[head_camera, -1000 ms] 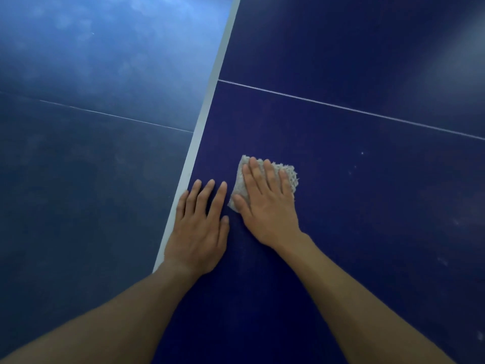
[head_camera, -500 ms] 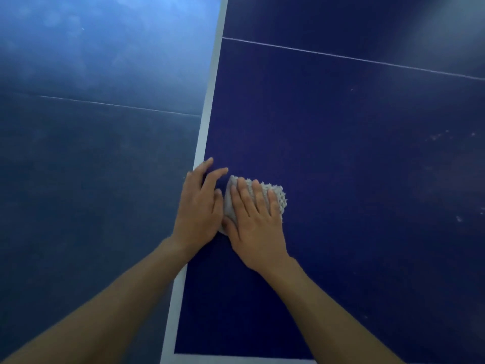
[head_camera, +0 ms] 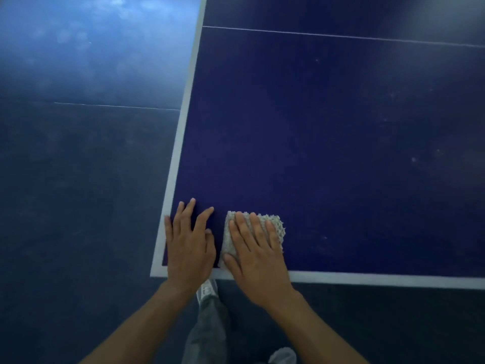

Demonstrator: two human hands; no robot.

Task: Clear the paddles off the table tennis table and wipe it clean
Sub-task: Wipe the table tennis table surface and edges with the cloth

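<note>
Presses folded grey cloth onto desk at its near left corner with right hand, fingers straight, likely for even wiping pressure. Rests left hand just beside, empty, fingers spread flat, probably bracing the lean. No paddles in view.

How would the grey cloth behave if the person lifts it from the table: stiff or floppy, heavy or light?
Probably floppy: the cloth lies flat, seemingly folded, under the right hand. Likely light, since the hand covers most of it. Its knobbly weave should drag on the table rather than slip.
</note>
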